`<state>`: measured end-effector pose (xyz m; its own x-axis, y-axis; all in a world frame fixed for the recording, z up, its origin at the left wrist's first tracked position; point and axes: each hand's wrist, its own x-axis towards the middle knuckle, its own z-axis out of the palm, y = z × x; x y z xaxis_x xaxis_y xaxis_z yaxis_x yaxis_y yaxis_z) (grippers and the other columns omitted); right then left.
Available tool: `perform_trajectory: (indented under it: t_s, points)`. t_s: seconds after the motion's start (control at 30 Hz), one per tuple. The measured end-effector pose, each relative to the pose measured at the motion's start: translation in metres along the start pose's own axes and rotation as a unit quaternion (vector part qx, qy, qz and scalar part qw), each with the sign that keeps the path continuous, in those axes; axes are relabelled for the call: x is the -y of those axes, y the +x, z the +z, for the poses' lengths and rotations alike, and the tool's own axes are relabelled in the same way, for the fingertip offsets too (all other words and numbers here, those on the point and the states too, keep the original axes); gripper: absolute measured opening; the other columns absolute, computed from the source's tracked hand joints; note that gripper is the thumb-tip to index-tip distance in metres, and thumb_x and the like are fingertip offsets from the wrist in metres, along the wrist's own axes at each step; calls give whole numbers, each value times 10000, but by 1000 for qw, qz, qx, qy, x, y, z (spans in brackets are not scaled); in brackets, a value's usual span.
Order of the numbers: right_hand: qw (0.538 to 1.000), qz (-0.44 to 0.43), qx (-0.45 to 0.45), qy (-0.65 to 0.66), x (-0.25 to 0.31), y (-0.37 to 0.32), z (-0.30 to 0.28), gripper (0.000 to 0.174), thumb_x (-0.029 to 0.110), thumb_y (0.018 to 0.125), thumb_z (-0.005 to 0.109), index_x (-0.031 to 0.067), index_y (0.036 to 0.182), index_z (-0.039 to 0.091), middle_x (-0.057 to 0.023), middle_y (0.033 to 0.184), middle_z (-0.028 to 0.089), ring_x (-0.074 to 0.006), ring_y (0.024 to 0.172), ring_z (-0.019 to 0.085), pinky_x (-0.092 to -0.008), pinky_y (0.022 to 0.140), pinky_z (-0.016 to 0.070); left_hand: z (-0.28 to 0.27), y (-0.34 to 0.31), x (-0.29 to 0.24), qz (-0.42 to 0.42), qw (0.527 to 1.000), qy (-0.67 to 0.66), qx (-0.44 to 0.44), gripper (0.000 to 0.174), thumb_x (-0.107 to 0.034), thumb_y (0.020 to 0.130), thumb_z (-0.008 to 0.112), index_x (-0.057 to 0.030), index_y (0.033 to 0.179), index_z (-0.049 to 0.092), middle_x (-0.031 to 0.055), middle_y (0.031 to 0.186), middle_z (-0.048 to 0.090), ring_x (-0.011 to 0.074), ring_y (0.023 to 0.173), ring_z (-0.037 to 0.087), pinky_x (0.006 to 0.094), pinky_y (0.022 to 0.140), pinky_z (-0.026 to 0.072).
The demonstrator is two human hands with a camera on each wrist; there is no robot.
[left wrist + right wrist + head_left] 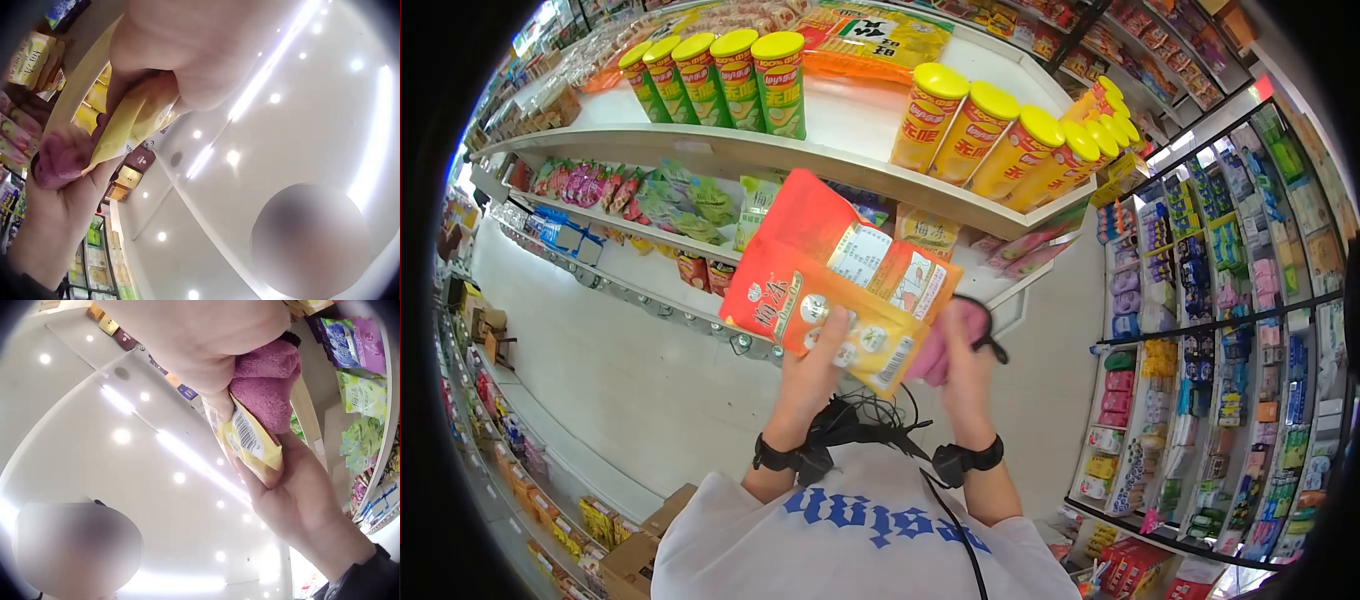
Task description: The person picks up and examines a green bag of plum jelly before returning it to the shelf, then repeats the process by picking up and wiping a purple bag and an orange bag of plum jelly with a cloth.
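A red-orange and yellow snack pouch (855, 255) is held up in front of the chest, tilted, its printed side facing the head camera. My left hand (808, 375) grips its lower left edge, thumb on the front and fingers behind. At the lower right corner my right hand (966, 372) pinches the pouch, its thumb near the barcode in the right wrist view. That hand also holds a bunched pink cloth (267, 384) with a dark strap, pressed against the back of the pouch. The left palm (306, 494) supports the pouch from below.
A white display shelf (840, 150) stands ahead, with green chip cans (778, 85) and orange chip cans (930, 115) along its edge. Bagged snacks (685, 200) fill the tier below. Stocked racks (1210, 330) stand at right; cardboard boxes (635, 560) sit at lower left.
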<state>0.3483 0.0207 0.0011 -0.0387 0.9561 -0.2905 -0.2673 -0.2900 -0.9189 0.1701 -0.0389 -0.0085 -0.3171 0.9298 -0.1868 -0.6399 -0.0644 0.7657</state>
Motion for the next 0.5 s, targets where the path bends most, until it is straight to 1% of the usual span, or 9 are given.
perform_trajectory:
  t_s: [0.03, 0.13, 0.17, 0.2, 0.23, 0.3, 0.37, 0.43, 0.5]
  points:
    - [998, 21, -56, -2, 1, 4, -6, 435, 380, 1011, 608, 10, 1239, 600, -47, 1094, 663, -103, 945, 619, -289, 806, 507, -4, 1, -2, -2, 1000, 8, -8, 423, -196, 973, 679, 22, 1308, 542, 72, 1225, 626, 113, 1059, 604, 298, 880, 515]
    - [976, -154, -150, -35, 7, 11, -5, 507, 459, 1020, 559, -1, 1230, 599, -53, 1125, 655, -126, 942, 618, -293, 815, 503, -6, 0, -10, 18, 985, 173, -14, 439, -192, 952, 706, 7, 1310, 548, 79, 1251, 620, 125, 1087, 600, 307, 897, 514]
    - [975, -134, -149, -98, 6, 8, -7, 464, 387, 1017, 588, -5, 1265, 583, -63, 1143, 648, -139, 946, 619, -304, 843, 498, -5, 2, -8, -1, 980, 199, 10, 446, -185, 942, 715, 0, 1313, 549, 78, 1255, 620, 130, 1095, 600, 311, 906, 512]
    - [966, -183, -76, -163, 2, 6, -4, 451, 349, 1003, 612, -3, 1282, 575, -67, 1151, 649, -135, 961, 616, -301, 856, 496, -4, 3, -6, -20, 973, 226, 34, 454, -177, 933, 723, -7, 1316, 549, 78, 1258, 620, 134, 1104, 599, 314, 915, 511]
    - [947, -229, -2, -227, -4, 2, 1, 446, 312, 989, 635, -1, 1300, 567, -71, 1159, 649, -131, 975, 613, -299, 870, 494, -2, 4, -4, -39, 965, 253, 60, 462, -170, 924, 732, -14, 1319, 550, 78, 1262, 621, 139, 1112, 598, 318, 924, 509]
    - [928, -244, 90, -267, -2, -2, 1, 464, 246, 955, 680, 5, 1330, 552, -79, 1167, 652, -124, 1007, 607, -296, 897, 490, 4, 3, 1, -51, 972, 208, 95, 460, -164, 915, 738, -24, 1314, 557, 70, 1256, 624, 138, 1113, 599, 320, 933, 505]
    - [947, -183, 138, -223, 7, -6, -1, 512, 188, 913, 724, 12, 1357, 538, -88, 1167, 656, -118, 1042, 599, -294, 922, 486, 7, 0, 0, -59, 977, 176, 107, 461, -162, 910, 741, -29, 1312, 559, 65, 1248, 629, 139, 1111, 603, 320, 936, 504]
    - [951, -30, 182, -249, 19, -6, -30, 536, 193, 894, 749, 11, 1353, 540, -81, 1169, 656, -103, 1016, 596, -285, 889, 498, 9, -5, -3, -64, 981, 153, 102, 464, -163, 908, 742, -30, 1312, 557, 61, 1239, 635, 143, 1105, 610, 320, 933, 506]
    - [954, 38, 227, -191, 19, -9, -56, 533, 217, 889, 758, 17, 1340, 555, -61, 1131, 665, -89, 964, 597, -285, 855, 507, 11, -12, -7, -96, 982, 114, 115, 480, -160, 899, 749, -33, 1317, 552, 59, 1238, 634, 145, 1101, 614, 325, 934, 509]
